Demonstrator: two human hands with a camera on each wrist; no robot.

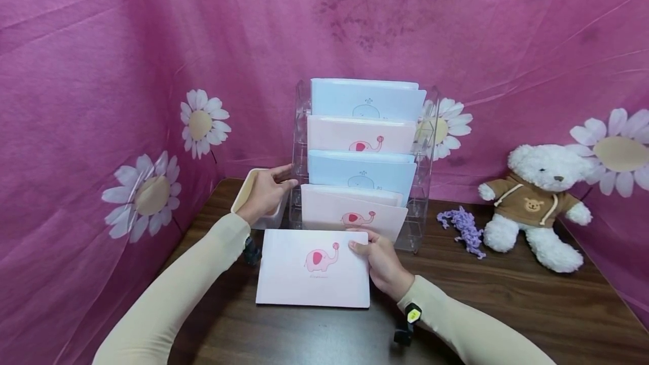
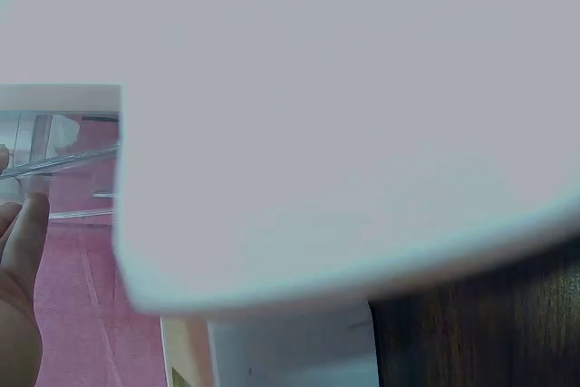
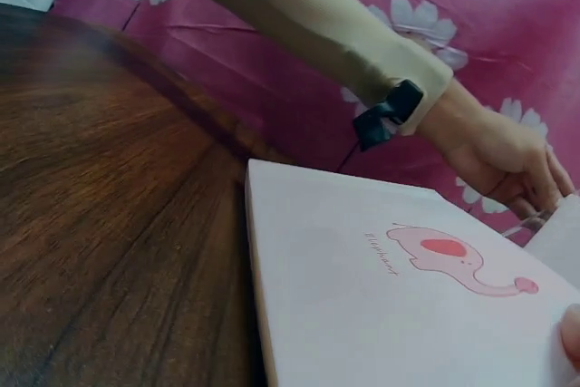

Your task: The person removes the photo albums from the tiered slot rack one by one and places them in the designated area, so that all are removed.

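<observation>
My right hand [image 1: 386, 266] pinches a pale pink booklet [image 1: 286, 269] by its upper right corner, thumb on the front cover. A pink elephant and a small line of lettering are printed on that cover, seen also in the right wrist view. Just behind it stands a clear tiered rack [image 1: 428, 185] with pale pink elephant booklets [image 1: 324, 210] and light blue whale booklets [image 1: 329, 100] in alternating tiers. My left hand [image 1: 266, 193] grips the rack's left side edge, thumb and fingers at the clear panel. In the left wrist view, the held booklet [image 2: 344, 133] covers most of the picture.
A white container [image 1: 271, 222] stands behind the left hand, left of the rack. To the right lie a purple knotted bundle [image 1: 463, 230] and a white teddy bear [image 1: 539, 201] in a brown hoodie. Pink flowered cloth [image 1: 243, 32] hangs around the dark wooden table [image 1: 314, 337].
</observation>
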